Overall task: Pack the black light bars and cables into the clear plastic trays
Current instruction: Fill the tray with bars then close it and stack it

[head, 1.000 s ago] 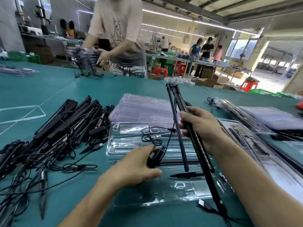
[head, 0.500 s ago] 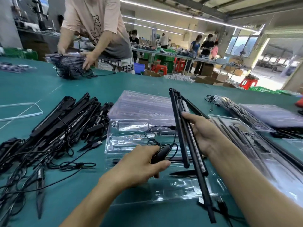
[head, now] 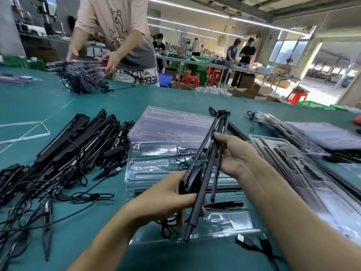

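Note:
Above a clear plastic tray I hold a set of black light bars, tilted from lower left to upper right. My right hand grips the bars near their middle. My left hand grips their lower end together with a small black controller and its cable. A thin black cable trails from the bars into the tray. One black spike piece lies in the tray's lower slot.
A heap of black light bars and tangled cables covers the green table on the left. A stack of empty clear trays lies behind. Filled trays sit at right. A person handles a bundle across the table.
The light bars have swung from pointing down-right to pointing down-left, their lower end now in my left hand. Both hands have risen and come closer together.

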Demonstrator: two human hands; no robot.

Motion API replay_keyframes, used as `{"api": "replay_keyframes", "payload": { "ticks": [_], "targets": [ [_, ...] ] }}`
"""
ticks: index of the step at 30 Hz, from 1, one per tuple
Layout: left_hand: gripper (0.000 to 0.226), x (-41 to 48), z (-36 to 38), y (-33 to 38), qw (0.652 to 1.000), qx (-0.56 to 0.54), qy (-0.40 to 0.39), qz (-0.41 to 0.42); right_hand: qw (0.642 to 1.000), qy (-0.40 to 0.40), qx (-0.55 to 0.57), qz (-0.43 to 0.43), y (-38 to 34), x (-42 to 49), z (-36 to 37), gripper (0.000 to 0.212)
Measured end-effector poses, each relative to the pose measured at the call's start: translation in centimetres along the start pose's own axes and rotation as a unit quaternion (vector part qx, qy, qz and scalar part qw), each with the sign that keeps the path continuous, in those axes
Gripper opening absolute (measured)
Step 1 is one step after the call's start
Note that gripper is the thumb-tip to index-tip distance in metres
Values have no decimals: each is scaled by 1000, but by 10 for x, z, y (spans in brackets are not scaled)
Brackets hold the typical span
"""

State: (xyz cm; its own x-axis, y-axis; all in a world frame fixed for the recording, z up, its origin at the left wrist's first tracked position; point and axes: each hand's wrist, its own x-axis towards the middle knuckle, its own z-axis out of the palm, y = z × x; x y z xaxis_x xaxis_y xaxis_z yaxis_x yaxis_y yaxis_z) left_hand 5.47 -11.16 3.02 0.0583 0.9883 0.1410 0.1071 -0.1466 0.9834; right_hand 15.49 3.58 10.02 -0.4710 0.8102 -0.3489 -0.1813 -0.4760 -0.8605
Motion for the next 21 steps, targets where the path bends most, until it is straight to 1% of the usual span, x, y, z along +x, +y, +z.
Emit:
{"api": "replay_keyframes", "payload": {
  "ticks": [1,2,4,5,7,9,10,13,16,19,20,21],
  "targets": [
    [18,-1,-3,-1,1000,-18,5,-7,1000,3,11,-2,0,2,-2,8],
    [22,-4,-8,-1,999,-34,12,-21,1000,4,25,-5,1,3,-4,4],
    [47,-9,-17,0,995,-67,44,-55,998,9,59,-14,-1,6,-9,2],
    [57,-11,-20,0,993,-72,69,-60,997,20,69,-25,-2,7,-11,3],
    [70,-12,-24,2,989,-78,119,-49,995,41,70,-55,-4,9,-16,5],
    [72,-11,-24,4,981,-108,158,-15,993,50,70,-82,-4,10,-22,21],
    [70,-11,-24,5,976,-122,178,9,992,58,65,-95,-3,10,-25,26],
    [59,-10,-26,6,953,-152,252,72,990,72,24,-123,0,10,-33,12],
    [45,-12,-33,6,920,-207,304,137,987,74,-47,-137,3,9,-39,14],
    [12,-15,-40,11,888,-262,331,181,985,11,-87,-145,-5,5,-40,15],
    [9,-16,-42,13,878,-276,342,191,984,-11,-91,-154,-10,2,-39,11],
    [12,-16,-44,16,870,-280,354,198,980,-29,-99,-168,-17,-1,-37,8]
  ]
}}
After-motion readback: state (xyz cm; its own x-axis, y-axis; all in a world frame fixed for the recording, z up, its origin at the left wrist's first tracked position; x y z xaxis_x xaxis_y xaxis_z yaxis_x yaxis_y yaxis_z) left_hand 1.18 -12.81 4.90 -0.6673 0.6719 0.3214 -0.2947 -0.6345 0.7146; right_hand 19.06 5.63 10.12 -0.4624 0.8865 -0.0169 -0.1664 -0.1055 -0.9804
